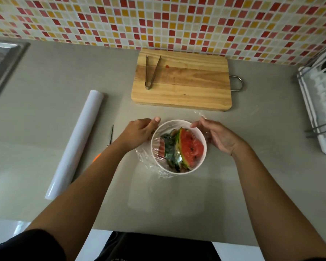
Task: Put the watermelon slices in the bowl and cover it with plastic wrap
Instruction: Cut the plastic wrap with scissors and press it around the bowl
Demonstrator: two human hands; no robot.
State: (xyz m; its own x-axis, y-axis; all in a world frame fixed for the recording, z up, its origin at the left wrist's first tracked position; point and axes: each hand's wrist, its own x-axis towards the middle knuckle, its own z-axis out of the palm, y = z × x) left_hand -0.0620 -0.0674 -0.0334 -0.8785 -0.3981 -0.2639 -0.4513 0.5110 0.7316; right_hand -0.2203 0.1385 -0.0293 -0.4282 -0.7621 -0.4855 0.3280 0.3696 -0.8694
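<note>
Watermelon slices (189, 147): several, standing on edge inside the white bowl (199, 167), rinds and red flesh visible through the film. Bowl: on the grey counter (233, 185), near its front edge, between my hands. Plastic wrap (147, 159): stretched over the rim, loose crinkled edges spilling onto the counter at left and front. My left hand (139, 132): fingers curled, pressing the wrap against the bowl's left side. My right hand (217, 136): fingers spread, pinning wrap to the right side. Roll (77, 142): lying at left, scissors (111, 135) beside it. Cutting board (186, 83): behind the bowl, tongs (151, 72) resting on it.
</note>
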